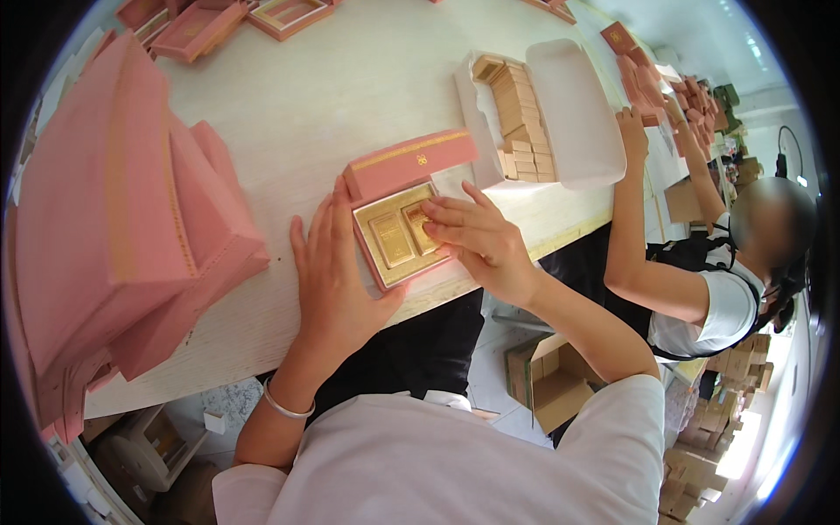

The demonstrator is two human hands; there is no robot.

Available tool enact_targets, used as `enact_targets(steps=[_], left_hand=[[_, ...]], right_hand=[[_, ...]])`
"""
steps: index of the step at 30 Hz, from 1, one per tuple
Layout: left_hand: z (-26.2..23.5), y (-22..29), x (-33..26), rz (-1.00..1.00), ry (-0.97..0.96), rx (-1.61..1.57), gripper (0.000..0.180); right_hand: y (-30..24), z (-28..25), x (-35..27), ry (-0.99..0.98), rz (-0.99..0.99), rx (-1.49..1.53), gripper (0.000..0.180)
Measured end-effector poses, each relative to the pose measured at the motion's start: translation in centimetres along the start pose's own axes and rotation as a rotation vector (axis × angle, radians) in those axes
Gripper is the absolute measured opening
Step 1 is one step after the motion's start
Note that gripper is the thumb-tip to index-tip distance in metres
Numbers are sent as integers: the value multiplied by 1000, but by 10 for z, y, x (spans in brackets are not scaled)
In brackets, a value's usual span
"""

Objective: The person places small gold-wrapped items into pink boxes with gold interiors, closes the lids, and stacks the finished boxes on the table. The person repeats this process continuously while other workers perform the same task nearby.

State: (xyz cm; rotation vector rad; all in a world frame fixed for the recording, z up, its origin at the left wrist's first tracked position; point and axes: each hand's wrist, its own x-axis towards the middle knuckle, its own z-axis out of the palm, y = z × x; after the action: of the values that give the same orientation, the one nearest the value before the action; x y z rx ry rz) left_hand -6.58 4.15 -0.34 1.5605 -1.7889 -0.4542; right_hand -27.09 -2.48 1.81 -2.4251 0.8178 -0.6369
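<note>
White shirt (pixel 472 455) is filling the near view. Beyond it, an open pink box (pixel 426 274) is lying near the close edge of the tabletop (pixel 306 105), its lid (pixel 411 164) standing along the far side. Left hand (pixel 332 293) is resting wide around the box's left side, thumb by the near edge, seemingly bracing it. Right hand (pixel 494 258) is resting slightly curled fingers on the right gold bar (pixel 416 229); cannot tell whether they are gripping or only pressing, undersides hidden. Left gold bar (pixel 390 241) is sitting beside it in the gold insert.

Judgement on handling: pressing evenly with flat fingertips, no nails, should be sparing the shiny face; bracing the box's wall should be preventing sliding; checking both bars for squareness is worth the pause.
</note>
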Motion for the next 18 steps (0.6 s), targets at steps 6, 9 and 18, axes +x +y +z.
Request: enact_targets(steps=[6, 9, 18], left_hand=[[2, -2, 2, -22, -10, 7, 110], [3, -4, 3, 11, 4, 4, 112], [4, -5, 3, 33, 24, 4, 112]], right_hand=[[-13, -21, 23, -211, -44, -129, 37], [-17, -21, 37, -272, -160, -252, 41], [0, -23, 37, -313, -188, -146, 40]])
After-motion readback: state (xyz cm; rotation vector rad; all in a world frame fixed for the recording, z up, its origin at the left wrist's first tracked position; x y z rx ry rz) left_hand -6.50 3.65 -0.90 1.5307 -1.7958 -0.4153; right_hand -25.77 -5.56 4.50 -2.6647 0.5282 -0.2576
